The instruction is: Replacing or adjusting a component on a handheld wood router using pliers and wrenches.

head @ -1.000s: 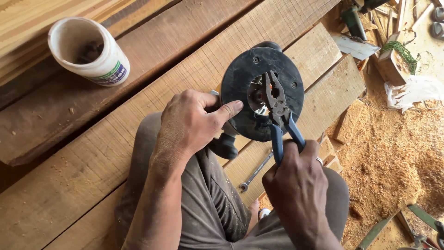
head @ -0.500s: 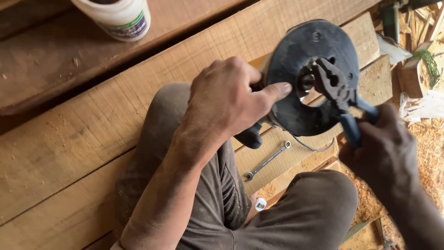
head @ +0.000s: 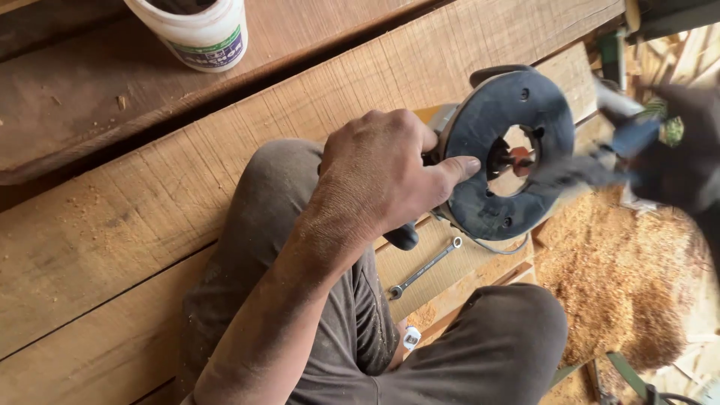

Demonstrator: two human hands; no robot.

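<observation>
Here, left hand (head: 382, 180) grips router (head: 502, 154) base edge.

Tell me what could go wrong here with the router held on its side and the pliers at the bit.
The right hand and pliers are blurred with motion, so they could slip off the bit toward the left hand's thumb on the round black base. The left hand's grip alone steadies the router, which might twist. The wrench lies loose near the knee.

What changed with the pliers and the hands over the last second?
The right hand pulled the pliers out of the router base and off to the right, blurred with motion. The left hand kept its grip on the router, thumb on the base rim. The wrench stayed on the plank.
</observation>
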